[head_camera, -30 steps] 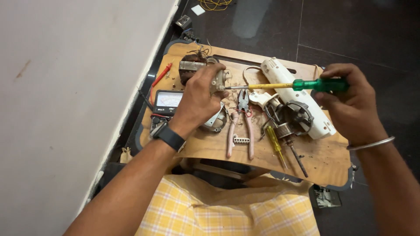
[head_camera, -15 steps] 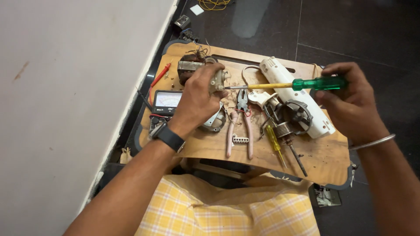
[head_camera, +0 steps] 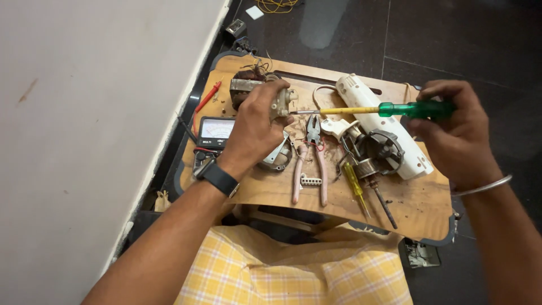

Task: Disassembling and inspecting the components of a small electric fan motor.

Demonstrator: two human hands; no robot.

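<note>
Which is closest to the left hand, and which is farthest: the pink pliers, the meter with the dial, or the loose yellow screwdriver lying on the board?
From the left hand:
1. Meter with the dial, just to the hand's left, beside the wrist.
2. Pink pliers, a little to the right, lying on the board.
3. Yellow screwdriver, farther right, past the pliers.

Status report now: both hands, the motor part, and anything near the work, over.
Left hand grips small motor assembly on wooden board. Right hand holds green-handled screwdriver, tip at the motor. Pink pliers lie just below the shaft.
</note>
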